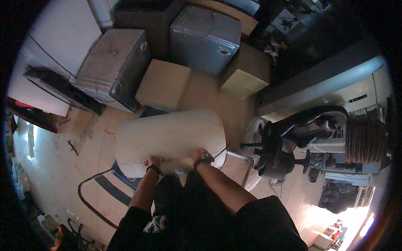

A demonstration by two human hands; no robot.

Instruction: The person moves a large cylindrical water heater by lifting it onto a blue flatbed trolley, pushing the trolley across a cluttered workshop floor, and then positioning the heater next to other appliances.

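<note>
A large off-white, round-sided object [176,129], like an appliance casing, lies directly in front of me. A smear blurs its near middle. At its near edge on the left is my left hand [154,160], fingers curled in, a dark band on the wrist. My right hand [199,155] is at the same edge farther right, also with curled fingers. What either hand grips is hidden. A dark band circles the right wrist, and a thin black cord or rod [222,150] sticks out beside it. Beneath the object, blue parts of a cart [133,182] show.
The cart's looped metal handle [86,198] reaches out at left. Grey metal cabinets [205,35] and a tan box [164,83] stand beyond. At right are a perforated metal tray [235,168] and a black office chair [278,152]. A dark flat panel [63,90] leans at far left.
</note>
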